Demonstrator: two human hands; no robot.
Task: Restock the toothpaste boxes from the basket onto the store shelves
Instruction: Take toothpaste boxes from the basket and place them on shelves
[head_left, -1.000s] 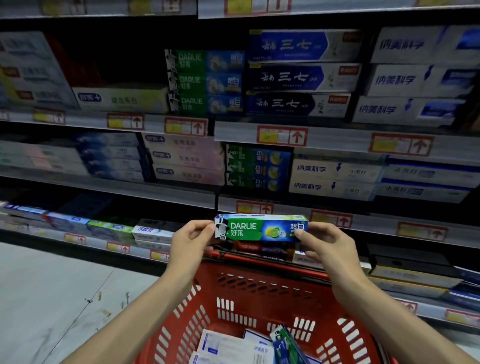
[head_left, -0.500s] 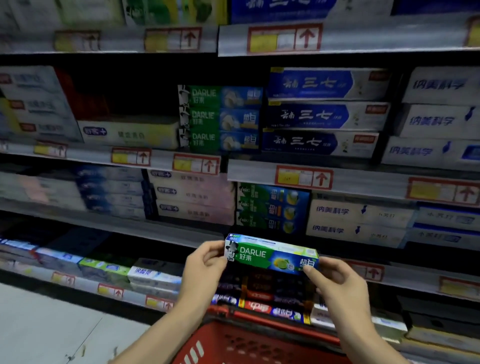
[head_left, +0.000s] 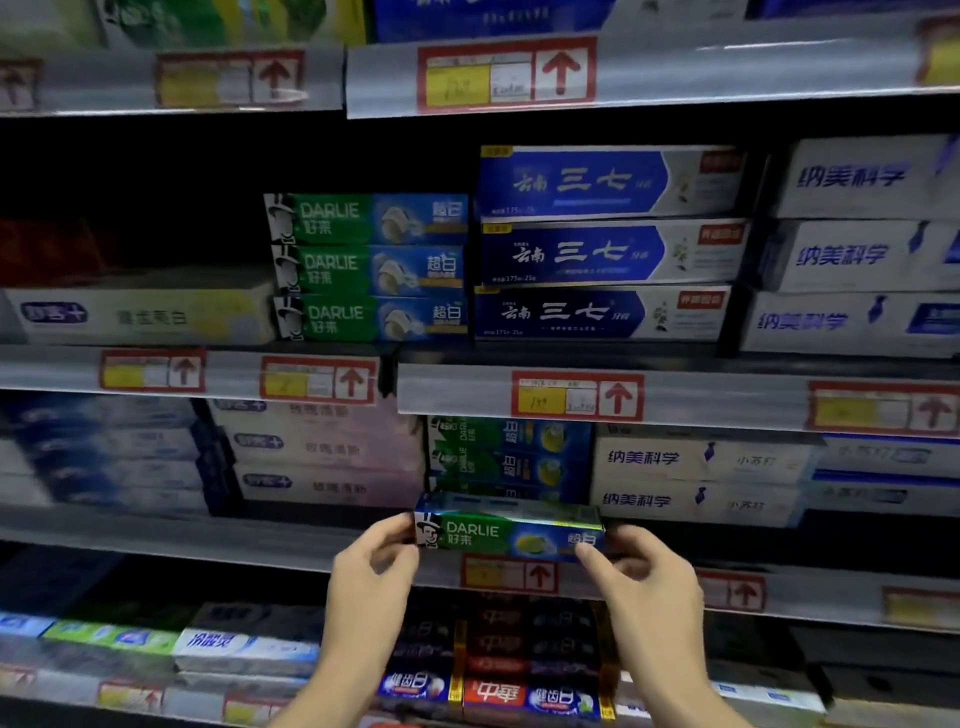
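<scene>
Green-and-blue DARLIE toothpaste box (head_left: 509, 532) was held level, long side across, label facing the camera, at the front edge of the middle shelf (head_left: 208, 540), right above a red-framed price tag (head_left: 509, 574). Left grip (head_left: 374, 566) pinched the box's left end, thumb and fingers curled round it. Right grip (head_left: 644, 577) pinched the right end, fingertips at the lower front corner. Both forearms showed at the bottom edge.

Box sat directly in front of and just below a stack of matching lime DARLIE boxes (head_left: 511, 454) on that shelf; could not tell if it touched the shelf lip or the stack. Pink boxes (head_left: 322, 449) lay left of that stack, white boxes with blue script (head_left: 691, 478) right of it.

Shelf above carried three stacked green DARLIE boxes (head_left: 369, 267), three dark blue boxes (head_left: 608, 249) just beside them on the right. Shelf below, between the wrists, held dark and red boxes (head_left: 509, 670) in rows. Frame was blurry, small print unreadable
</scene>
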